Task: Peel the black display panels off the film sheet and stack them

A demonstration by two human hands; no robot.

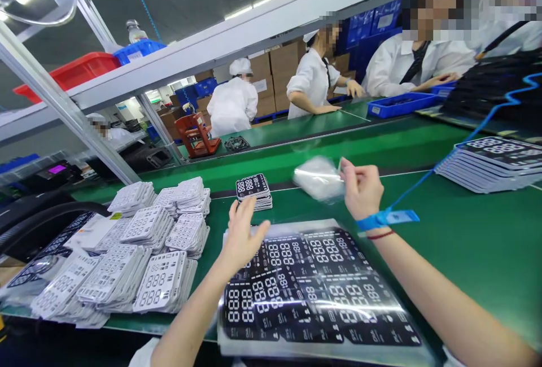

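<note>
Above the green worktop, the right hand pinches a light, slippery plastic bag at its edge; the left hand hovers, fingers spread wide.

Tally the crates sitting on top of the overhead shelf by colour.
Red plastic crate: 1
Blue plastic crate: 1
Total: 2

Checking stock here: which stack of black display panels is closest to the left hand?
The small stack just beyond the left hand; the other, larger stack sits far off at the right, past the right hand.
</note>
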